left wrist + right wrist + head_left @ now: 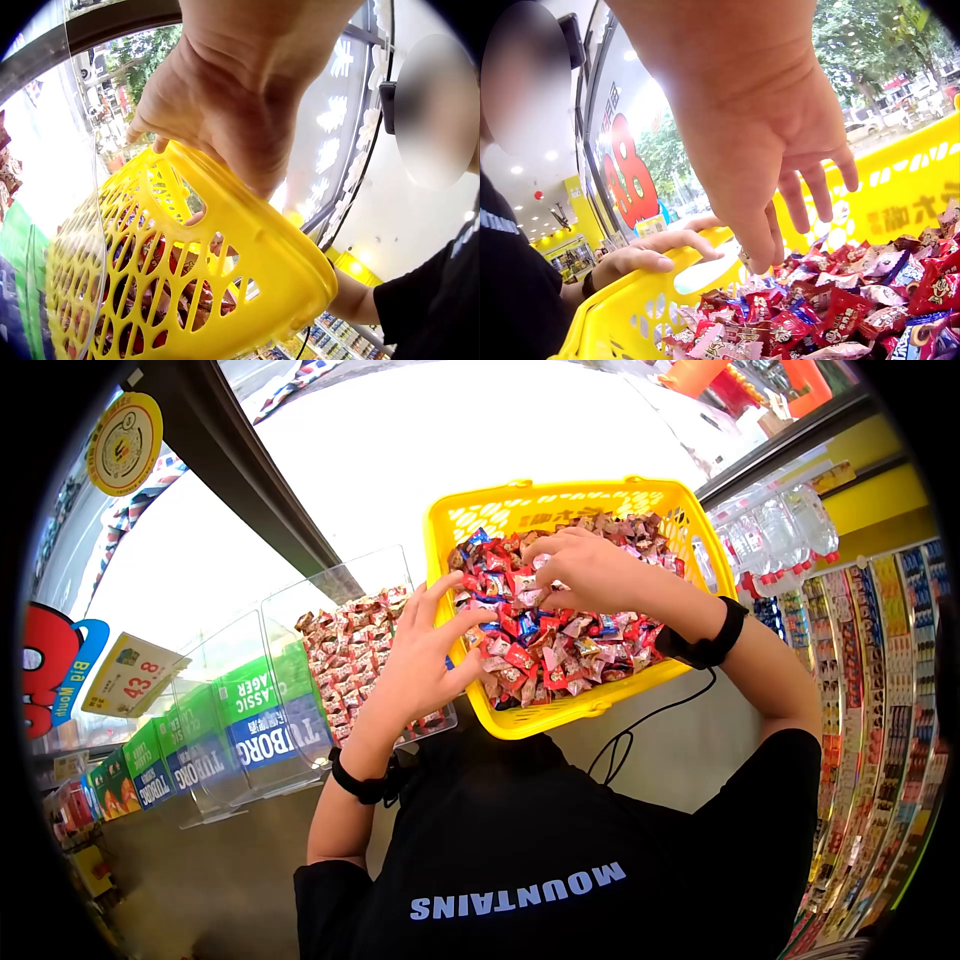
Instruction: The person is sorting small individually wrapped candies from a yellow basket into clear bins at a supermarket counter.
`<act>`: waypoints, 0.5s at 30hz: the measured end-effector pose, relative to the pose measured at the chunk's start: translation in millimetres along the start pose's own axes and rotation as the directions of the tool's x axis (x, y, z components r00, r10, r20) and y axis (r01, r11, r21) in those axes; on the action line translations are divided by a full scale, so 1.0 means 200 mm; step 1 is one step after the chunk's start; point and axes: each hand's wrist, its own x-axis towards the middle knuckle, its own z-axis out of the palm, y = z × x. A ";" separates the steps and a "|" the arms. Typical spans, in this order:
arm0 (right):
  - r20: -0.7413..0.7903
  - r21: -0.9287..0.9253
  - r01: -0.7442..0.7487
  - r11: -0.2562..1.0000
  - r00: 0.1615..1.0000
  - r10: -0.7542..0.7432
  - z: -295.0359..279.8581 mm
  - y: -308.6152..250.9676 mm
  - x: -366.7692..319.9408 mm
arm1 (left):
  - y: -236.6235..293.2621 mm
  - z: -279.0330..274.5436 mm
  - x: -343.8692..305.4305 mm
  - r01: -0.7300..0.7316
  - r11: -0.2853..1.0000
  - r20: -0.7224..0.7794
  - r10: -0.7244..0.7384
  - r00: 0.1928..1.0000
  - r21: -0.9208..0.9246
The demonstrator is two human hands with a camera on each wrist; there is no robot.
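Observation:
A yellow plastic basket (550, 723) holds a heap of small wrapped candies (580, 645), mostly red, pink and brown with some blue ones. My left hand (420, 665) rests across the basket's left rim, its fingers spread and reaching over the edge. In the left wrist view the same hand (225, 112) lies on top of the perforated wall. Over the heap is my right hand (590, 570); its thumb and forefinger pinch a small wrapped candy (744, 257), mostly hidden by the fingers. The other fingers (817, 191) of that hand hang loosely apart.
Left of the basket, a clear bin (405, 565) holds brown-and-red wrapped candies (340, 670). Green and blue Tuborg boxes (255, 705) stand beside it, near a price sign (135, 675). Bottled water (775, 535) and packed shelves (870, 690) are on the right. A black cable (630, 730) hangs below the basket.

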 end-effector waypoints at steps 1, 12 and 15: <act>-0.042 -0.022 -0.030 0.999 0.999 0.029 0.01 0.02 0.00 | 0.00 0.00 0.00 0.000 1.000 -0.005 0.000 1.000 0.002; 0.093 0.011 -0.137 0.991 0.986 0.135 0.06 0.13 0.00 | 0.01 0.01 0.00 0.013 0.999 -0.016 -0.013 1.000 -0.036; 0.086 -0.030 -0.032 0.999 0.996 0.034 0.16 0.08 0.03 | 0.00 0.02 0.00 0.012 0.999 -0.013 -0.013 1.000 -0.042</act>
